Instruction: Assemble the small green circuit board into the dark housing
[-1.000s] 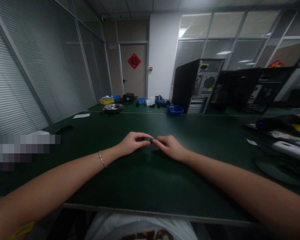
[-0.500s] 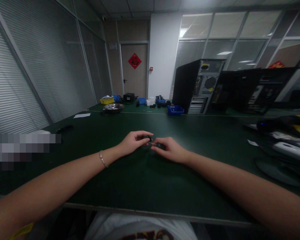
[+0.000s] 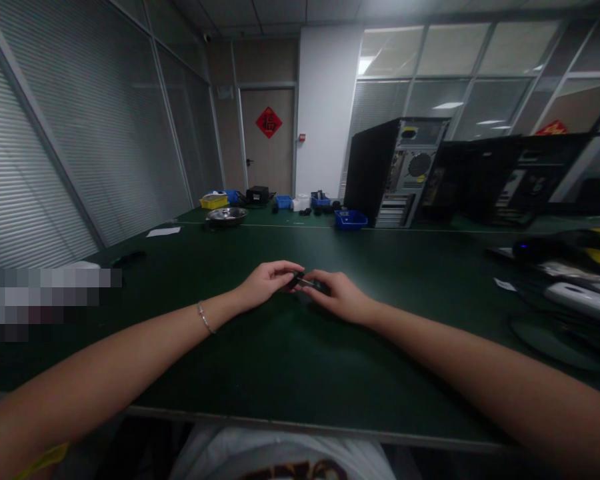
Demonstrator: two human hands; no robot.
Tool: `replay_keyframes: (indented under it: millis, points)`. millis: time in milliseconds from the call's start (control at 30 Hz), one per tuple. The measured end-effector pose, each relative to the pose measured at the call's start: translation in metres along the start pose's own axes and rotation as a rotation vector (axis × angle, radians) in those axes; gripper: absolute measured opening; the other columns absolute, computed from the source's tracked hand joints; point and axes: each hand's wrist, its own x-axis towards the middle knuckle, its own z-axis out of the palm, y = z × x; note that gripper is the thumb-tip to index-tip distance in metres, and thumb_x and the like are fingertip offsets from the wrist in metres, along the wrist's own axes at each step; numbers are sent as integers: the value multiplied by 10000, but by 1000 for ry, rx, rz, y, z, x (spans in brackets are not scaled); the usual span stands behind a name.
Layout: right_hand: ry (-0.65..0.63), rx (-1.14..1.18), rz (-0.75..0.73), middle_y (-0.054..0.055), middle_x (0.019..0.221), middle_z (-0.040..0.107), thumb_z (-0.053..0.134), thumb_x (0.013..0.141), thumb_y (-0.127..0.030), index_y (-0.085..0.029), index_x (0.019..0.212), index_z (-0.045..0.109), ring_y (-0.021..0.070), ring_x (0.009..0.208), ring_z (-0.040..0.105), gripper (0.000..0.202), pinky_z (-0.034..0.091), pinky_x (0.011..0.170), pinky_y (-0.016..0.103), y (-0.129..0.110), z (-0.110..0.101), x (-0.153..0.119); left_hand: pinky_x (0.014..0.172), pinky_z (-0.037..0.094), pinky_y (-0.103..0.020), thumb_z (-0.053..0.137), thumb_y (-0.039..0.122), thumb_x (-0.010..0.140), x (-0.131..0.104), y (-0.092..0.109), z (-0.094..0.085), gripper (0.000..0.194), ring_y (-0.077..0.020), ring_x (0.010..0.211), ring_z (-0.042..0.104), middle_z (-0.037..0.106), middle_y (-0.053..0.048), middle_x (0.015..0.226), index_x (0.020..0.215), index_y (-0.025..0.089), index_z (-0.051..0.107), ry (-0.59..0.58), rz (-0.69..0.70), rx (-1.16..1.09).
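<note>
Above the middle of the green table (image 3: 300,373), my left hand (image 3: 264,285) is closed on a small dark part (image 3: 295,279), pinched between thumb and fingers. My right hand (image 3: 345,297) is wrapped round the dark handle of a small screwdriver (image 3: 321,287). Its thin metal shaft points left and its tip meets the dark part, though the exact contact point is too small to make out. The fingers hide much of both objects.
A metal bowl (image 3: 227,217), a yellow basket (image 3: 214,201) and a blue tray (image 3: 351,220) stand toward the back. A computer tower (image 3: 397,173) rises at back right. Cables and devices (image 3: 580,293) lie on the right; a white paper (image 3: 163,232) lies at left.
My right hand has shifted slightly left and up, bringing the screwdriver shaft closer to the dark part. The dark part appears turned a little in my left fingers.
</note>
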Motion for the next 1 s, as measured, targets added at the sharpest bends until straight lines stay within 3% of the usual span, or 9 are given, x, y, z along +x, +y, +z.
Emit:
replay_keyframes:
  millis: [167, 300, 533, 733, 1000]
  points:
    - [7, -5, -1, 56, 905, 681, 519, 909, -370, -161, 1125, 606, 155, 722, 594, 313, 412, 637, 246, 3, 1, 0, 827, 524, -345, 624, 187, 831, 0, -5, -1, 383, -161, 844, 668, 626, -109, 1132, 1206, 145, 565, -30, -17, -18]
    - [-9, 16, 2, 56, 913, 683, 517, 911, -358, -160, 1117, 609, 157, 734, 598, 300, 415, 647, 247, 3, 1, 0, 873, 507, -366, 623, 196, 835, 0, -10, -3, 361, -180, 895, 665, 658, -109, 1053, 1183, 121, 559, -71, -40, -12]
    - [5, -49, 11, 35, 821, 658, 497, 920, -369, -164, 1035, 624, 141, 667, 558, 267, 374, 600, 233, 2, 1, -1, 891, 491, -370, 682, 211, 785, 0, -8, -5, 290, -188, 964, 633, 632, -84, 1065, 1052, 143, 591, -22, 16, 56]
    - [31, -71, 54, 25, 777, 638, 484, 924, -402, -169, 1011, 633, 131, 636, 530, 290, 349, 579, 229, 3, 2, 1, 827, 505, -327, 693, 197, 767, -1, -4, -3, 275, -165, 908, 617, 626, -48, 975, 1016, 147, 589, 31, 37, 104]
    - [45, -116, 80, 16, 713, 603, 372, 962, -462, -168, 867, 620, 128, 623, 514, 396, 346, 592, 236, 5, 0, 1, 817, 527, -349, 654, 243, 811, 2, -9, -4, 234, -194, 919, 637, 663, -80, 993, 1013, 126, 653, 40, 65, 88]
